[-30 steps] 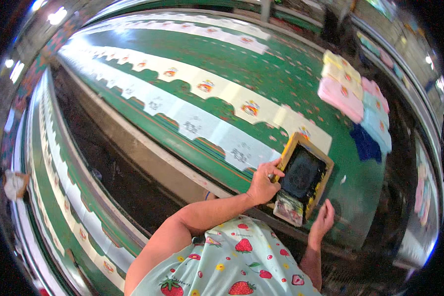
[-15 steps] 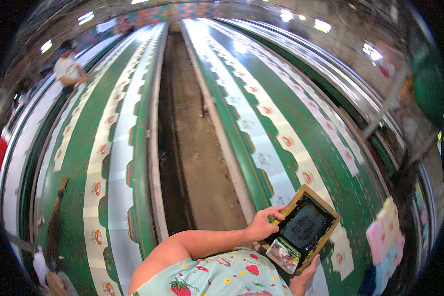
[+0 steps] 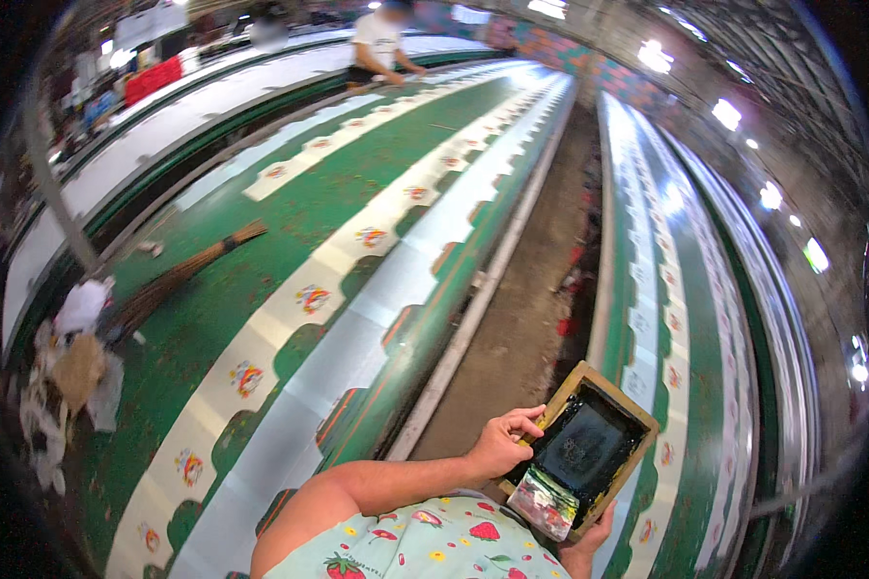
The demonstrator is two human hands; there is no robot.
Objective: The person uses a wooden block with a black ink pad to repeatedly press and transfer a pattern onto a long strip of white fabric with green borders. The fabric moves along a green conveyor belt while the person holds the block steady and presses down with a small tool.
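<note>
A wooden screen-printing frame is held tilted in front of my body, its inside coated with dark ink around a greyish mesh panel. My left hand is closed on its left edge, fingertips over the rim. At the lower right corner, my right hand grips the frame from below, partly hidden by it. A paint-smeared, pale flat piece, perhaps a squeegee, rests in the frame's near end. To the left, a cream fabric strip with small colourful prints and a light blue strip lie along a green table.
A straw broom lies on the left table near crumpled bags. A brown aisle floor separates this table from another long green table with fabric strips. A co-worker leans over the left table's far side.
My view has swung left, so the left table, broom and co-worker now sit further right. Both hands still hold the frame, which now appears over the aisle and right table's edge.
</note>
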